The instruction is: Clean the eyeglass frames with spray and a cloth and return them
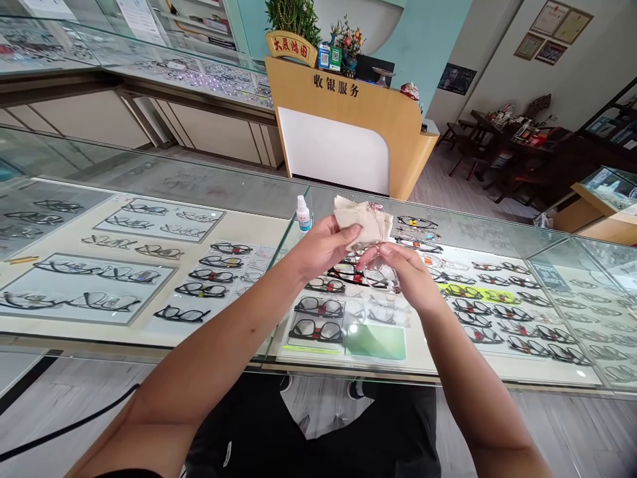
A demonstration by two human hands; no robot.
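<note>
My left hand (331, 242) is closed around a folded beige cleaning cloth (362, 224) with zigzag edges, held above the glass counter. Close beside it, my right hand (411, 272) is pinched on what looks like a thin, clear-framed pair of glasses (391, 280). Part of the glasses is hidden by the cloth and my fingers, and their clear parts blend with the frames below. A small white spray bottle (302, 214) with a blue-and-red label stands upright on the counter, left of the cloth.
Under the glass counter top (279, 292) lie several rows of glasses (318, 330), some on grey trays (134, 312). A green card (377, 342) lies in the case. Beyond stand a wooden cashier desk (343, 99) and another display case (189, 73). A dark table (522, 133) is at far right.
</note>
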